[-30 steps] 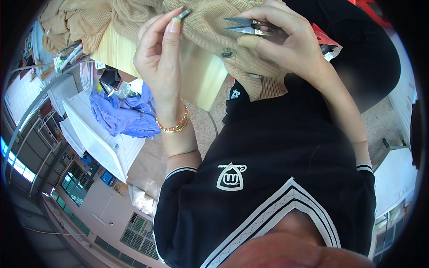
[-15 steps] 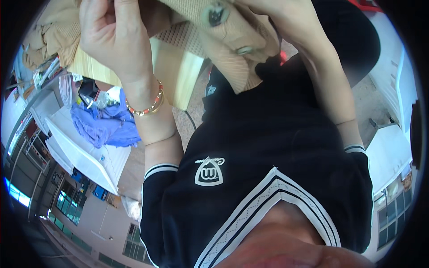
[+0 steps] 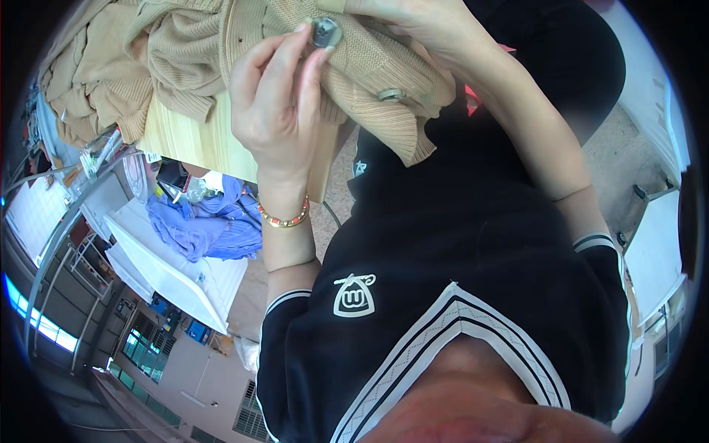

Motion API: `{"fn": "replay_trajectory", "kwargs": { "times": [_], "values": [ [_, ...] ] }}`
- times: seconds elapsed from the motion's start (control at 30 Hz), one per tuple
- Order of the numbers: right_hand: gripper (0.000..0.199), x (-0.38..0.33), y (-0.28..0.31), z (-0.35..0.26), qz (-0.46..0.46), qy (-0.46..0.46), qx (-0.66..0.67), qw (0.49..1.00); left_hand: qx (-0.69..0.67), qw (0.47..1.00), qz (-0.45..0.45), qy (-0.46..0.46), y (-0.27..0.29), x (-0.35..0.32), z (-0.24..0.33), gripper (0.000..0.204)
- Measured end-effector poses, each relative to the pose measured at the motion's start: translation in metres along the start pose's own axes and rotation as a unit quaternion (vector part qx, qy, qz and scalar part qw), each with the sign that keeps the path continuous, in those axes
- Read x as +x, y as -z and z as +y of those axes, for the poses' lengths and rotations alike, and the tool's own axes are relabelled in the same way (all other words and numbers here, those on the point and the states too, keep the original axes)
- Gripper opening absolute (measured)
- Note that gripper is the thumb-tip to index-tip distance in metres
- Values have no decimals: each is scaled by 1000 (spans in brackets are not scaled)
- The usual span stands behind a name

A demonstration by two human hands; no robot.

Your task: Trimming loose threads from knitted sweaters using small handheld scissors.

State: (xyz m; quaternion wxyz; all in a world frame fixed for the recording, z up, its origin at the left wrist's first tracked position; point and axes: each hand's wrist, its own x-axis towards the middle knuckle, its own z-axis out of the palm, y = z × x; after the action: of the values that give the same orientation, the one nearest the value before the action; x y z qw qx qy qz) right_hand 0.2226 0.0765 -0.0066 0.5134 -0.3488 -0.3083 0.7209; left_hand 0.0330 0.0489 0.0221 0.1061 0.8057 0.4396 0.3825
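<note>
A beige knitted cardigan [image 3: 369,74] is held up over the edge of a wooden table [image 3: 192,144]. My left hand [image 3: 277,111], which wears a beaded bracelet, pinches a round grey button [image 3: 326,32] on the cardigan between thumb and fingers. A second grey button [image 3: 390,94] sits lower on the same front edge. My right hand [image 3: 421,26] grips the knit from above at the top of the view; its fingertips are cut off by the rim.
More beige knitwear [image 3: 96,74] is piled on the table to the left. Below the table lie a blue cloth [image 3: 199,221] and a white tray-like box [image 3: 173,277]. A red item [image 3: 473,100] peeks out beside my right forearm.
The small scissors seen in my right hand a second ago are out of sight. My left hand has moved onto the cardigan and now pinches a button.
</note>
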Motion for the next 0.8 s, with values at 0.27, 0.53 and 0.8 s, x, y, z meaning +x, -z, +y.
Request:
{"fn": "replay_trajectory", "kwargs": {
  "times": [0.27, 0.53, 0.8],
  "values": [
    [20, -10, 13, -5, -2, 31, -179, 983, -22, 1000, 21, -4, -9, 2, -2, 16],
    [31, -41, 14, -43, -1, 254, -464, 848, -94, 991, 33, 83, -11, 0, 3, 10],
    [33, -50, 11, -56, -33, 311, -593, 742, -89, 993, 40, 68, -14, 2, 4, 10]
  ]
}}
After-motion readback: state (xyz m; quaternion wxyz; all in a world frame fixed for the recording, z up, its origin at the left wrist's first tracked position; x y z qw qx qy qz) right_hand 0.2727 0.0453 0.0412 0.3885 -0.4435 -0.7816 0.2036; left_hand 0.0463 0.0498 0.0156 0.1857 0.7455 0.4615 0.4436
